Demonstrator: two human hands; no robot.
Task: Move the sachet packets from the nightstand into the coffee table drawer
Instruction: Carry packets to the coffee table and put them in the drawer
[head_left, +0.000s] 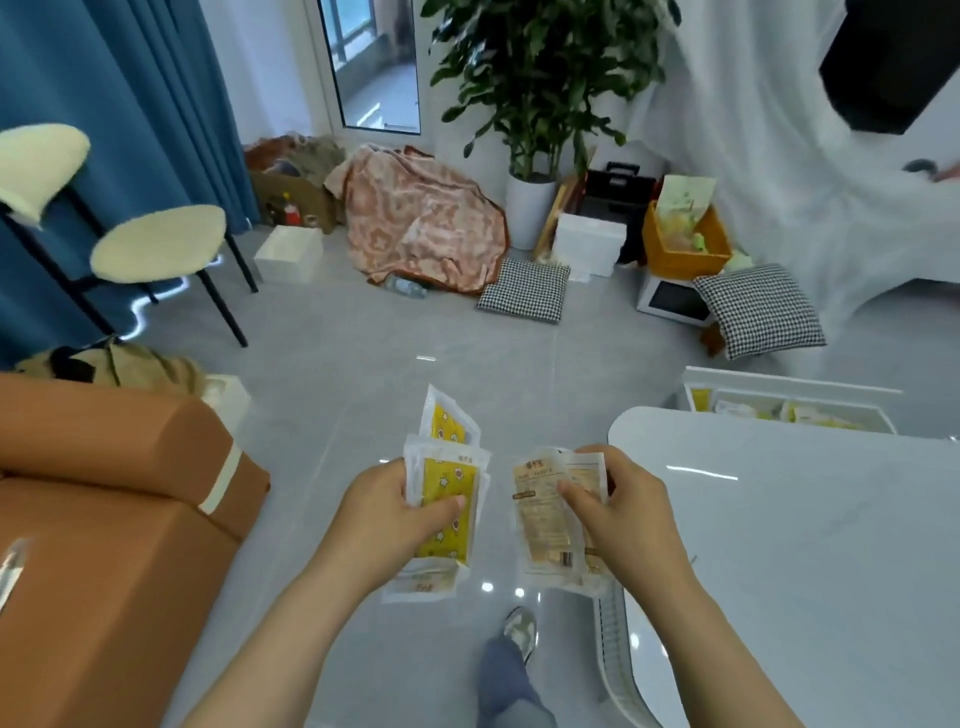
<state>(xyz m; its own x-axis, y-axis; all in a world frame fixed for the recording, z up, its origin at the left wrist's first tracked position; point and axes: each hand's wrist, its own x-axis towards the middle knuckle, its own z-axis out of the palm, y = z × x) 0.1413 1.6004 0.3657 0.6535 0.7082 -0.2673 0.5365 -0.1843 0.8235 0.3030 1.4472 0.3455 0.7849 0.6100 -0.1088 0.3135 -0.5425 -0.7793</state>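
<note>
Room: grey tiled floor (363, 338); blue curtain (104, 104) at left; potted plant (535, 67) by the far wall; checked cushions (524, 291) lying on the floor.
Near left: arm of a brown sofa (104, 519).
Tabletop: white, glossy coffee table tabletop (805, 519) at right, its rounded corner near the hands.
Drawer: white drawer (779, 382) stands open at the tabletop's far side; several loose sachets (737, 410) lie inside.
Left hand: left hand (384, 514) grips the left stack (449, 499) of sachets, thumb across the top packet.
Left stack axis: long axis runs away from the person; yellow star-printed faces up; the farthest packet sticks out past the others, slightly tilted.
Right hand: right hand (634, 509) pinches the right stack (545, 519), thumb on top.
Right stack axis: long axis also runs away from the person; beige printed face up.
Position: both stacks are in the air above the floor, near each other but apart, just left of the tabletop corner.
</note>
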